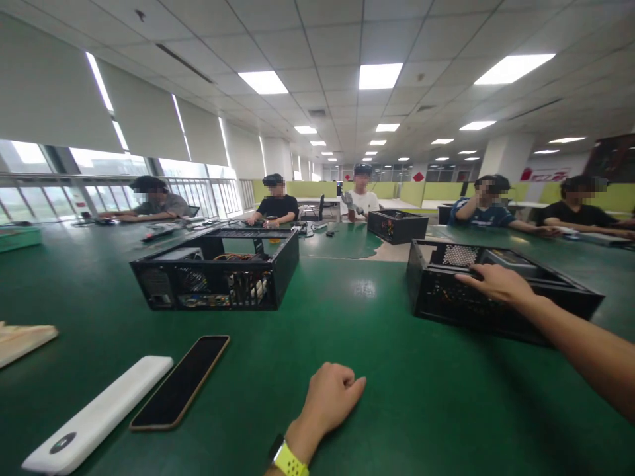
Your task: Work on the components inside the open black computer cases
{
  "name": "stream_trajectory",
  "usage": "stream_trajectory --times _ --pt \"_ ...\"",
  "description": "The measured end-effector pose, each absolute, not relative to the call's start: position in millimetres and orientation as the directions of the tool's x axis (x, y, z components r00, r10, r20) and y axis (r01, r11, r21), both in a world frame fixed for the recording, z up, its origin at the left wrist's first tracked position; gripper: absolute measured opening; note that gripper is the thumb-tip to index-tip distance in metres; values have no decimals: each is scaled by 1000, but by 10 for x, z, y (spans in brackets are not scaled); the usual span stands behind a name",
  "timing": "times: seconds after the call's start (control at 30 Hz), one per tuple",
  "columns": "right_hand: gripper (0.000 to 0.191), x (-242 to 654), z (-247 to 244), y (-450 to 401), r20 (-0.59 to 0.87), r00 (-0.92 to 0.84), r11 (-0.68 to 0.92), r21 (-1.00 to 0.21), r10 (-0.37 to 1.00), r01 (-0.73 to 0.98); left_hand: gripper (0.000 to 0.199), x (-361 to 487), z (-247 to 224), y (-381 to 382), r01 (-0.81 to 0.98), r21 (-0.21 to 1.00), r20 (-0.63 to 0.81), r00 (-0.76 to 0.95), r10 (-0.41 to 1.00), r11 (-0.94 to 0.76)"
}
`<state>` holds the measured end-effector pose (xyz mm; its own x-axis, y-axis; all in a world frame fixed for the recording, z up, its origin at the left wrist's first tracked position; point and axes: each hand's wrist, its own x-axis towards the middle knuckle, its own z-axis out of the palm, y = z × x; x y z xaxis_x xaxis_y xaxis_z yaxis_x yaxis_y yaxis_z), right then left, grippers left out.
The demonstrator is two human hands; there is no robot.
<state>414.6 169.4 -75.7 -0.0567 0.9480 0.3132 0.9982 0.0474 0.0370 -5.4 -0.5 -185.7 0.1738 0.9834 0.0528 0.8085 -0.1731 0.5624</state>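
My left hand [331,395], with a yellow-strapped watch on its wrist, rests on the green table [367,330] near the front; its fingers are curled in and nothing shows in them. My right hand [501,284] is stretched over the near top edge of an open black computer case [461,307] at the right, fingers extended and apart. Whether the fingertips press on the metal is hard to tell. A second open black case [288,271], with cables and boards inside, lies left of centre.
A black phone [183,383] and a long white device [99,416] lie at the front left, near a pale object [24,342] at the edge. Farther back stands a third black case [397,228]. Several people sit around the table's far side. A green tray [20,239] is at far left.
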Motion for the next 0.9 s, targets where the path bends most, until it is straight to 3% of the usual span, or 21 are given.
stream_trajectory --times 0.17,0.27,0.33,0.43,0.5,0.6,0.63,0.73,0.8,0.9 --pt "79 3630 -613 1233 242 -17 1 65 970 998 41 50 -1825 0 785 576 113 199 973 -227" --pt "79 3150 -509 757 200 -24 13 58 979 998 31 219 -1775 -31 731 600 247 216 945 -324" --pt "75 2822 -390 472 136 -130 127 29 982 992 21 339 -1689 -121 681 595 413 196 890 -426" --pt "70 2515 -133 326 -11 -413 405 -176 911 897 25 483 -1419 -383 599 477 700 184 690 -643" --pt "67 2553 16 469 55 -473 472 -224 880 853 24 580 -1153 -603 535 358 801 246 546 -766" --pt "69 2973 39 852 298 -307 311 37 904 950 36 826 -772 -895 467 318 745 416 522 -825" --pt "73 3163 -19 960 279 -255 239 91 926 967 49 943 -687 -966 463 329 698 467 542 -823" --pt "72 3664 -299 1095 12 -65 64 75 998 995 80 1323 -614 -1087 498 359 598 527 604 -790" --pt "75 3833 -464 1051 -58 9 -4 77 998 997 71 1504 -669 -1100 535 364 544 542 640 -762" --pt "77 3822 -526 897 -15 58 -55 129 998 990 40 1461 -763 -1071 529 322 470 631 617 -785"
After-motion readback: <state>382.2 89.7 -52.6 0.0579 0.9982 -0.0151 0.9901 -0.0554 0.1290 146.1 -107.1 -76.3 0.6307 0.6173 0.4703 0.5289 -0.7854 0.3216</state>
